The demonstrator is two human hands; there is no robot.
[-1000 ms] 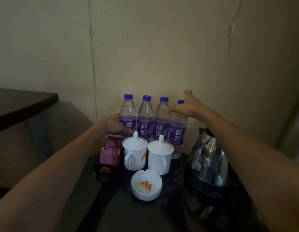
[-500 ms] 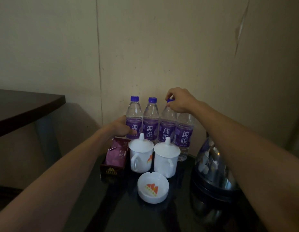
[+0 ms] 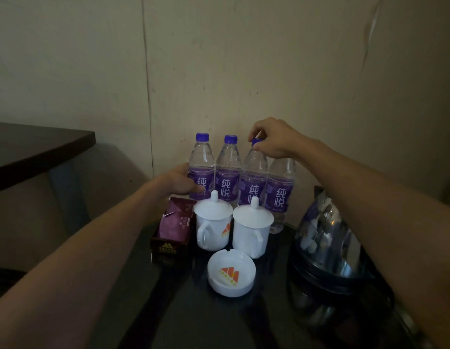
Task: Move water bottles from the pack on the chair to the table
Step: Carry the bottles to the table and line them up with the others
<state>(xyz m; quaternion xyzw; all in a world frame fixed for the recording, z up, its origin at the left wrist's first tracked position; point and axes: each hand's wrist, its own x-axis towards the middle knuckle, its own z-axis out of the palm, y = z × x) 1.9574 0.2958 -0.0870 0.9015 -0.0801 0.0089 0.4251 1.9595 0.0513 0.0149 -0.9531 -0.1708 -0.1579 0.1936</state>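
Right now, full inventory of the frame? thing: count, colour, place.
water bottles: 4, clear with purple labels and caps, upright in a row against the wall at the table's back
lidded mugs: 2, white with orange logo, side by side in front of the bottles
ashtray: 1, white with orange logo, in front of the mugs
sachet holder: 1, dark box with purple packets, left of the mugs
kettle: 1, shiny metal, right side of the table
table: 1, glossy black
left hand: around the leftmost bottle's body
right hand: fingers pinching the third bottle's cap
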